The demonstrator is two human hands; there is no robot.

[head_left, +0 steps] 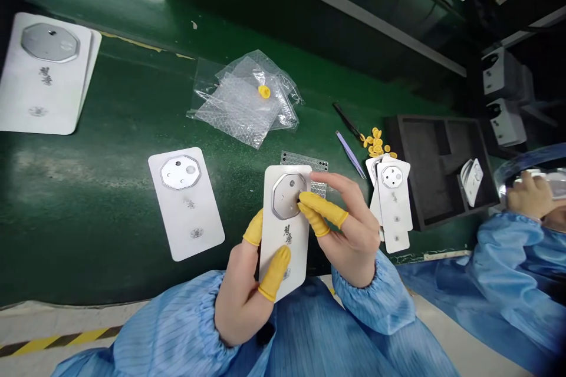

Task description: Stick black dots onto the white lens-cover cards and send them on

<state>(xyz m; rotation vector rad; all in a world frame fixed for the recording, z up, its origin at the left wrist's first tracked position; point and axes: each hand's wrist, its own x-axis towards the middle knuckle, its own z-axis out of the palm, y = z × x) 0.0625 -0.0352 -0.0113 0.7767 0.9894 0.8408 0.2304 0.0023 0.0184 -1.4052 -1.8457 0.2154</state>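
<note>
My left hand (247, 300) grips a white phone back cover (297, 253) by its lower part, a yellow finger cot on the thumb and on a finger. The cover is tilted up before me, its octagonal silver camera plate (283, 203) facing me. My right hand (354, 227), with yellow cots on thumb and forefinger, pinches a tiny dark piece at the right edge of that plate. Its exact kind is too small to tell. Behind the cover lies a clear sheet with black dots (305, 160), partly hidden. Another white back cover (190, 218) lies flat to the left.
Stacked covers (53, 94) lie far left, more covers (395, 200) at right. Bubble bags (243, 106) hold a yellow cot on top. Purple tweezers (350, 155), black tweezers (347, 121) and yellow cots (375, 144) lie near a black tray (424, 188). A co-worker's hand (530, 194) shows far right.
</note>
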